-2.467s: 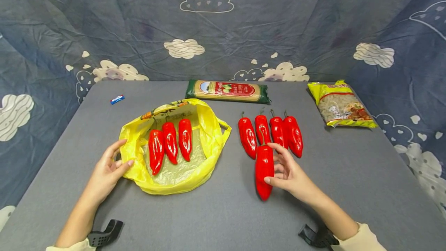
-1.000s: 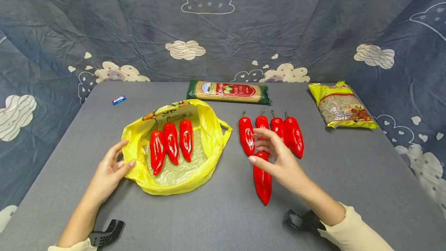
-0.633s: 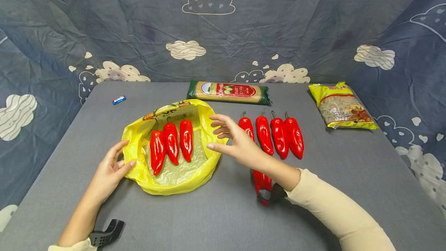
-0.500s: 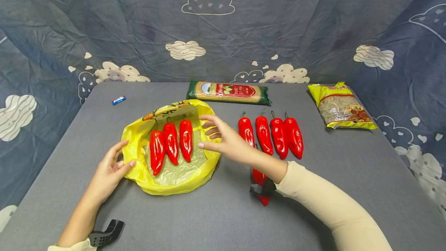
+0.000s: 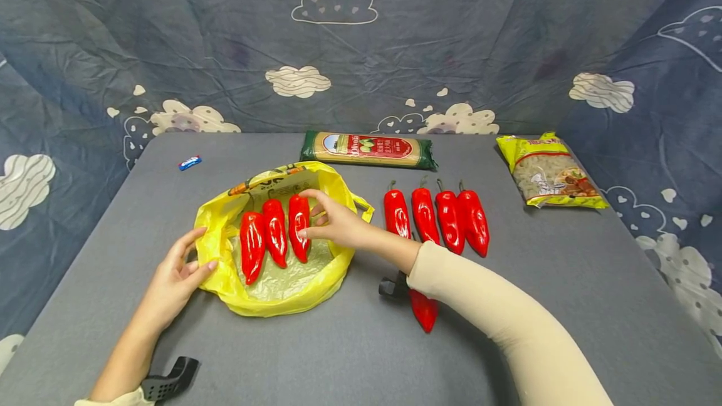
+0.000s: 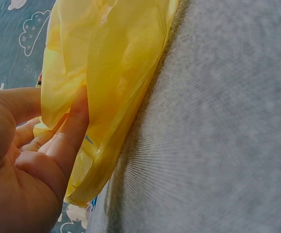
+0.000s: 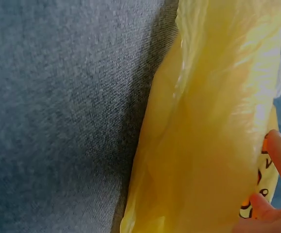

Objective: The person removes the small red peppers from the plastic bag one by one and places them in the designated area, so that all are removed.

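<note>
A yellow plastic bag (image 5: 329, 287) lies with its mouth spread wide, and 3 long glossy red peppers rest side by side inside. My left hand (image 5: 179, 271) pinches the bag's left rim; the left wrist view shows its fingers on both sides of the thin plastic. Reaching over the right rim, my right hand (image 5: 338, 224) has its thumb and fingers around the rightmost red pepper (image 5: 298, 246) in the bag. In the right wrist view, the bag's wall hides that pepper, leaving only part of the right hand (image 7: 278, 194) visible.
Several more red peppers (image 5: 448, 221) lie in a row right of the bag. One nearer pepper (image 5: 423, 312) is partly covered by my right forearm. A spaghetti pack (image 5: 369, 149), a yellow-edged food packet (image 5: 555, 174) and a small blue wrapped piece (image 5: 190, 162) sit farther back.
My right hand let go of a red pepper beside the row, leaving it on the table, then moved left into the bag to the rightmost pepper there. My left hand stayed at the rim.
</note>
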`<state>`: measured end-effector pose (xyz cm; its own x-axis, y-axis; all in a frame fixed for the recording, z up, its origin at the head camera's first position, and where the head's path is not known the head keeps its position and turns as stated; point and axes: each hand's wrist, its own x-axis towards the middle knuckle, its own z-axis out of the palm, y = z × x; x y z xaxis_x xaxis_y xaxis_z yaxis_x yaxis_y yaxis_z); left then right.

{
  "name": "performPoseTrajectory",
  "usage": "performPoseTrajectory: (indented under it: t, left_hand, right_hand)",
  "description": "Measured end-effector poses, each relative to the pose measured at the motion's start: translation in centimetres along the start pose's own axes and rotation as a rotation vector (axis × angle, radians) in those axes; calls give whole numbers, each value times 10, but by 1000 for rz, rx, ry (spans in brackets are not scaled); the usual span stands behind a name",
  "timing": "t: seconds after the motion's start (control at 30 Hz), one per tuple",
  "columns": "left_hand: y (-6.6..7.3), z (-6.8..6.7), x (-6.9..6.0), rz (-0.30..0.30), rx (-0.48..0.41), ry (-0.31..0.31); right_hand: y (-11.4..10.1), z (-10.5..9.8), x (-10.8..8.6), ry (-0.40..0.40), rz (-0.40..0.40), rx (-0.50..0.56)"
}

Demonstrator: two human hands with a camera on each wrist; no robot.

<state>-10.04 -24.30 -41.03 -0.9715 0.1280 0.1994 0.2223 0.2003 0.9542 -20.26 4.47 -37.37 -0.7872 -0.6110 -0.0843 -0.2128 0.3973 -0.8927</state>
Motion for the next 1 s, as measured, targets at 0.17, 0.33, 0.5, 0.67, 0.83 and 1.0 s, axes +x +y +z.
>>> performPoseTrajectory:
  t: [0.17, 0.33, 0.5, 0.67, 0.83, 1.0]
  left_hand:
    - [0, 0, 0, 0, -8, -3]
    - [0, 0, 0, -4, 23, -4]
    - [1, 0, -1, -14, 38, -3]
    - [1, -1, -1, -20, 54, -5]
    - [0, -1, -1, -15, 20, -6]
    - [-1, -1, -1, -19, 30, -9]
  right_hand:
    - [3, 5, 8, -19, 19, -60]
    - [7, 11, 16, -45, 23, -114]
    - [8, 15, 21, -54, 10, -187]
    - [9, 15, 26, -73, 15, -249]
    - [8, 11, 28, -132, 96, -197]
    - [6, 13, 27, -156, 173, -86]
